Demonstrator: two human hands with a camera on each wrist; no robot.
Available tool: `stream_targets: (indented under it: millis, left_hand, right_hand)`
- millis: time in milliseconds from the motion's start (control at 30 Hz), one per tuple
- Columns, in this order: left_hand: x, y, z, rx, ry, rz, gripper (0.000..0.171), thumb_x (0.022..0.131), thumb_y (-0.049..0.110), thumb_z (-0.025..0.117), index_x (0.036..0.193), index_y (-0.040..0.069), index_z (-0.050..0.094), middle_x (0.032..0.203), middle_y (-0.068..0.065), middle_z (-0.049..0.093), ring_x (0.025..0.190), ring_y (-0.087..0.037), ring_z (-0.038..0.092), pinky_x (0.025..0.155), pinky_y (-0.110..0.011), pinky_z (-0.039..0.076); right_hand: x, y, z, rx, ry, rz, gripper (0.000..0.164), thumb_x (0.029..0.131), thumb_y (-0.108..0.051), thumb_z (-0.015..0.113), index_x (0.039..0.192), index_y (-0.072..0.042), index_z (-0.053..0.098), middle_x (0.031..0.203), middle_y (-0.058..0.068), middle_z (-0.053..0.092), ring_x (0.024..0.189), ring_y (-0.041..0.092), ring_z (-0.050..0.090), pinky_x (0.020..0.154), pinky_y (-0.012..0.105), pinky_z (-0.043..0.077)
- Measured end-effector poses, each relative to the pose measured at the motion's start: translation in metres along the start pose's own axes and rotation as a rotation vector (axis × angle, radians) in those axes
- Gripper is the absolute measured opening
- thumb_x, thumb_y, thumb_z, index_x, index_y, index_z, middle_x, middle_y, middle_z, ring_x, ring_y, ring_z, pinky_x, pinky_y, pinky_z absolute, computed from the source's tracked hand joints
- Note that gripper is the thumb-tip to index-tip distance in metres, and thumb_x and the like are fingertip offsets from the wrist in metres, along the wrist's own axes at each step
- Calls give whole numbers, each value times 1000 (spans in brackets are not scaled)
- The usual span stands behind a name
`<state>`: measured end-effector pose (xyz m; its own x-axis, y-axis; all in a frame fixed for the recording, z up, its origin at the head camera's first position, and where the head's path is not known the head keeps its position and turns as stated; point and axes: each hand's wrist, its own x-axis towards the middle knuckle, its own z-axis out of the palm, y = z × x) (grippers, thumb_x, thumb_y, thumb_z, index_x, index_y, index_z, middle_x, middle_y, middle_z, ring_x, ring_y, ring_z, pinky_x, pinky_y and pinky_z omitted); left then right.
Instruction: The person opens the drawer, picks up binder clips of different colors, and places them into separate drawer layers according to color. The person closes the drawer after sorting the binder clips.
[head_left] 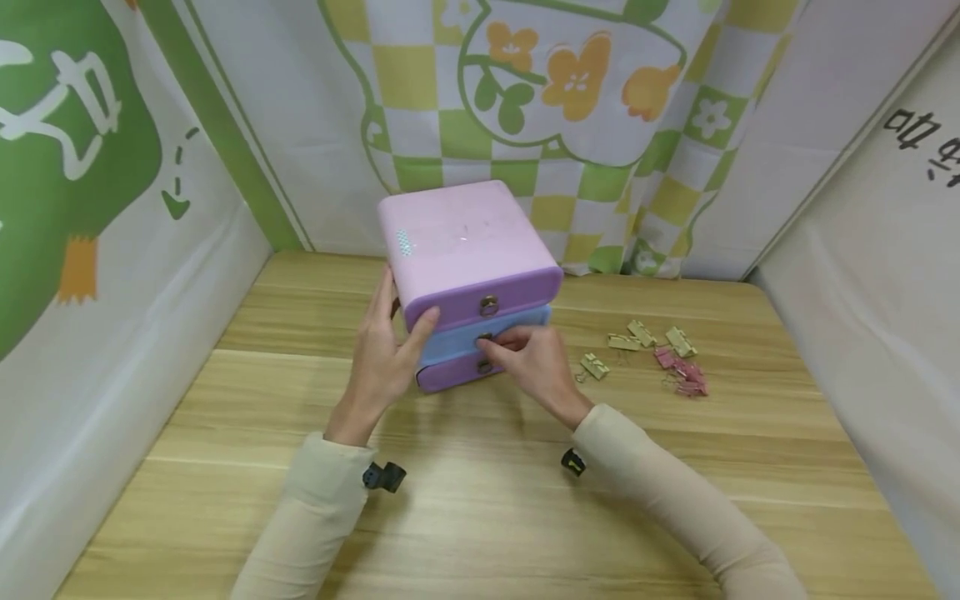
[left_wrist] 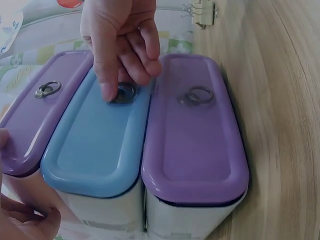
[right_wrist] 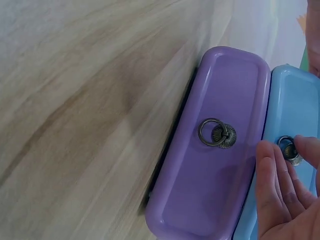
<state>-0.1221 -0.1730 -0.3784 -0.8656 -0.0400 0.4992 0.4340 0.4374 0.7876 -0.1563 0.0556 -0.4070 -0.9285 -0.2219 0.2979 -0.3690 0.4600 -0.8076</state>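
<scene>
A small drawer box (head_left: 468,237) with a pink top and three stacked drawers, purple, blue and purple, stands on the wooden table. Each front carries a bronze ring pull. My left hand (head_left: 381,354) grips the box's left side, with its thumb on the front corner of the top drawer. At the middle, blue drawer (left_wrist: 95,155), my right hand (head_left: 536,362) pinches the ring pull (left_wrist: 131,92) between thumb and fingers. The blue front sits about level with the purple fronts beside it in the left wrist view. Below it, the lowest purple drawer's ring pull (right_wrist: 212,132) hangs free.
To the right of the box lie several yellow binder clips (head_left: 681,342) and a cluster of pink binder clips (head_left: 688,379). A green-and-yellow checked curtain (head_left: 408,75) hangs behind the table, and white printed panels (head_left: 885,292) flank it.
</scene>
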Motion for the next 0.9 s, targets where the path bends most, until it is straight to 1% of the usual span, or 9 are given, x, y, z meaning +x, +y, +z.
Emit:
stream_targets:
  millis: [100, 200, 233, 300, 367, 467, 567, 733, 900]
  left_hand:
    - [0, -3, -4, 2, 7, 13, 88, 104, 44, 60, 171, 10, 13, 178, -7, 14, 164, -28, 21, 129, -59, 34]
    - [3, -6, -8, 29, 23, 64, 86, 103, 50, 56, 170, 14, 18, 178, -4, 15, 164, -26, 19, 130, -61, 30]
    - [5, -7, -8, 42, 30, 96, 85, 103, 52, 55, 170, 13, 21, 178, -4, 16, 164, -25, 20, 131, -60, 28]
    - [10, -9, -9, 57, 50, 190, 79, 104, 52, 53, 167, 10, 30, 177, -7, 24, 163, -27, 24, 133, -57, 26]
    - [14, -11, -9, 69, 70, 297, 73, 106, 52, 51, 161, 5, 41, 172, -12, 34, 161, -31, 31, 134, -53, 26]
    - [20, -16, -9, 81, 93, 439, 66, 108, 50, 50, 150, -1, 54, 163, -18, 49, 155, -36, 41, 134, -46, 30]
    - [24, -19, -9, 120, 86, 523, 61, 110, 48, 50, 145, -2, 60, 156, -19, 57, 149, -38, 48, 132, -43, 34]
    - [27, -20, -9, 156, 78, 576, 56, 111, 43, 51, 141, -3, 63, 151, -19, 61, 146, -39, 53, 130, -43, 38]
    - [27, -20, -8, 161, 105, 586, 55, 111, 42, 51, 139, -4, 64, 148, -20, 64, 144, -39, 55, 129, -44, 40]
  right_hand:
    - [1, -1, 1, 35, -37, 39, 23, 90, -32, 85, 87, -10, 84, 80, 5, 82, 69, 22, 78, 60, 31, 63]
    - [1, 0, 3, 164, -99, 115, 24, 91, -29, 84, 90, -6, 83, 82, 9, 82, 75, 33, 80, 70, 44, 68]
    - [1, 1, 4, 219, -117, 142, 24, 92, -28, 84, 92, -4, 82, 83, 11, 82, 77, 36, 80, 74, 49, 68]
    - [2, 2, 7, 328, -146, 194, 24, 93, -23, 82, 95, 1, 81, 85, 15, 81, 80, 40, 80, 80, 56, 67]
    - [1, 3, 9, 412, -161, 231, 24, 95, -19, 80, 99, 4, 80, 88, 19, 81, 82, 41, 80, 84, 59, 65]
    - [1, 5, 12, 476, -187, 260, 24, 97, -15, 77, 105, 8, 79, 92, 22, 81, 84, 38, 80, 88, 59, 64]
    - [0, 6, 14, 494, -217, 271, 26, 99, -14, 75, 110, 9, 77, 95, 22, 81, 83, 30, 81, 91, 59, 63]
    - [-2, 5, 16, 528, -224, 276, 26, 101, -12, 71, 113, 10, 76, 96, 23, 80, 78, 19, 81, 92, 60, 61]
    - [-4, 4, 17, 542, -210, 265, 25, 102, -12, 70, 112, 10, 76, 94, 22, 81, 77, 18, 80, 91, 58, 62]
